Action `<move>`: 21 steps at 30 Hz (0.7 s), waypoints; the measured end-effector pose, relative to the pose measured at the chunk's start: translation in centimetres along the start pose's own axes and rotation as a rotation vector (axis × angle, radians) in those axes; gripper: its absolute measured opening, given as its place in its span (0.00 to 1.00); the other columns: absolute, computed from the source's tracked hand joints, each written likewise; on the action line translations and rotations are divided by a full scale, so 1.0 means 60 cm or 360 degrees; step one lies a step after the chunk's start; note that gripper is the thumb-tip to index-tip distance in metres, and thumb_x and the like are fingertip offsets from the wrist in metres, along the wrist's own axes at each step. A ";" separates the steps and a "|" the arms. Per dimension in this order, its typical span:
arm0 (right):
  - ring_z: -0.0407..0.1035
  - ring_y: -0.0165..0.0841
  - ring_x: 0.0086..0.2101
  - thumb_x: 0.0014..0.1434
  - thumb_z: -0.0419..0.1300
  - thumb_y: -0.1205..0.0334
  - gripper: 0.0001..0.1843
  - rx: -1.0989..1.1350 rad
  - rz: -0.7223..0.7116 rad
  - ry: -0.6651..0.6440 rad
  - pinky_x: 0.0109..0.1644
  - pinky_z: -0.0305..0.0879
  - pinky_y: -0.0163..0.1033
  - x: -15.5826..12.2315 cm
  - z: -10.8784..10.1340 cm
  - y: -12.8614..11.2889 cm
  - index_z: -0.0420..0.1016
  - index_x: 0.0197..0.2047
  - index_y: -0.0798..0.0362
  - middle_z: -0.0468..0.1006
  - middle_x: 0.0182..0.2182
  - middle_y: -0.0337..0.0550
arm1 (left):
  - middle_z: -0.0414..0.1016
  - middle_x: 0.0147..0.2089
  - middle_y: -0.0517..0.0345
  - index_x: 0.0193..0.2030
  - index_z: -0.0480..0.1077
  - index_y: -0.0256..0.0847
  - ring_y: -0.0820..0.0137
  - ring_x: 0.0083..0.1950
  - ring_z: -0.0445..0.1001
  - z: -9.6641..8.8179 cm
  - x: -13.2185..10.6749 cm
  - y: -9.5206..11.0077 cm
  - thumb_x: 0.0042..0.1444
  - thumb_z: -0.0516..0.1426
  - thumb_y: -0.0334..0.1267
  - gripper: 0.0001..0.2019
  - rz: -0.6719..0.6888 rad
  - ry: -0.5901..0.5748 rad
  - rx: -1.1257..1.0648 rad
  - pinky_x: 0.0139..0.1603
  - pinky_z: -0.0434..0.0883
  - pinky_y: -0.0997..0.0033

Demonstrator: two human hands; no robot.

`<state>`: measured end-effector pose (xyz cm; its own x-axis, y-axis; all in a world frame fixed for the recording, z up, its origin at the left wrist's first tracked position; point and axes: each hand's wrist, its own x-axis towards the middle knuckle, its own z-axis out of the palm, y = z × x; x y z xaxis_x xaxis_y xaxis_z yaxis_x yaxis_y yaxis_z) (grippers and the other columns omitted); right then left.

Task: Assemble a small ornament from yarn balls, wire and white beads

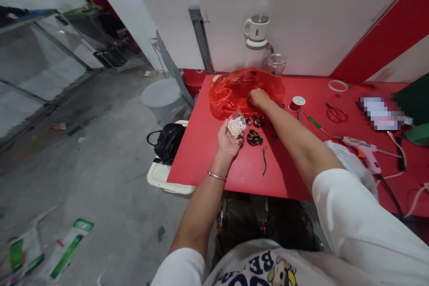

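My left hand (228,139) is closed around a small clear bag of white pearl beads (236,126), held palm up over the red table's left part. At the opening of a crumpled red plastic bag (223,96), my right hand (258,98) has its fingers curled downward. Its fingertips are partly hidden, and I cannot make out what they grip. Below the hands lie dark, multicoloured bundles (254,137) that look like coiled cord. A short green strand (264,161) rests nearer the table's front edge.
On the red table (201,152) to the right are a thread spool (296,103), red-handled scissors (336,113), a green-handled tool (314,122), a pink glue gun (367,154) with cable and a phone (381,112). A clear cup (276,63) stands behind. A black bag (169,143) sits left of the table.
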<state>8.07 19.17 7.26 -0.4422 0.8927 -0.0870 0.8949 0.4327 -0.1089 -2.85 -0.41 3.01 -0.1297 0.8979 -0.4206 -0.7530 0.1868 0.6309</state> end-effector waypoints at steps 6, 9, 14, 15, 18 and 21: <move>0.77 0.51 0.60 0.63 0.64 0.70 0.25 -0.0098 0.0038 -0.0017 0.63 0.71 0.44 0.006 0.010 0.003 0.81 0.63 0.63 0.82 0.57 0.69 | 0.79 0.34 0.55 0.52 0.73 0.42 0.75 0.22 0.70 0.003 -0.004 0.002 0.68 0.53 0.51 0.17 -0.0046 0.0031 -0.0070 0.20 0.63 0.77; 0.77 0.51 0.60 0.62 0.66 0.70 0.25 -0.0107 0.0012 -0.0025 0.62 0.71 0.43 0.007 0.007 0.001 0.81 0.62 0.66 0.82 0.56 0.72 | 0.76 0.31 0.57 0.50 0.73 0.41 0.75 0.22 0.69 0.007 -0.007 0.004 0.70 0.51 0.50 0.17 -0.0084 0.0032 -0.0146 0.19 0.61 0.77; 0.80 0.45 0.56 0.61 0.64 0.73 0.22 -0.0074 -0.0016 -0.0037 0.61 0.71 0.39 0.010 0.005 0.010 0.85 0.58 0.62 0.85 0.53 0.64 | 0.76 0.30 0.57 0.48 0.72 0.41 0.75 0.21 0.69 0.008 -0.009 0.006 0.69 0.52 0.50 0.16 -0.0073 0.0012 -0.0175 0.18 0.60 0.78; 0.80 0.43 0.55 0.61 0.64 0.73 0.21 -0.0058 -0.0028 -0.0041 0.61 0.71 0.37 0.011 0.005 0.014 0.85 0.57 0.61 0.86 0.53 0.61 | 0.76 0.30 0.58 0.47 0.72 0.41 0.75 0.20 0.69 0.008 -0.009 0.006 0.68 0.53 0.51 0.15 -0.0063 0.0003 -0.0175 0.18 0.60 0.78; 0.81 0.39 0.53 0.62 0.63 0.73 0.20 -0.0007 -0.0062 -0.0058 0.59 0.70 0.32 0.012 0.009 0.028 0.87 0.55 0.58 0.87 0.52 0.55 | 0.75 0.27 0.58 0.47 0.71 0.41 0.75 0.19 0.69 0.009 -0.009 0.006 0.67 0.55 0.51 0.15 -0.0046 -0.0003 -0.0155 0.17 0.60 0.79; 0.81 0.37 0.54 0.61 0.62 0.74 0.21 0.0027 -0.0082 -0.0085 0.57 0.70 0.31 0.015 0.013 0.038 0.87 0.55 0.56 0.87 0.52 0.51 | 0.74 0.27 0.59 0.47 0.71 0.40 0.74 0.19 0.69 0.013 -0.011 0.007 0.68 0.53 0.50 0.15 -0.0075 0.0024 -0.0183 0.17 0.60 0.79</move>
<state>9.63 20.87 6.16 -0.4907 0.8611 -0.1333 0.8699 0.4754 -0.1313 -2.61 -0.61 4.06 -0.1015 0.8828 -0.4586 -0.8275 0.1810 0.5316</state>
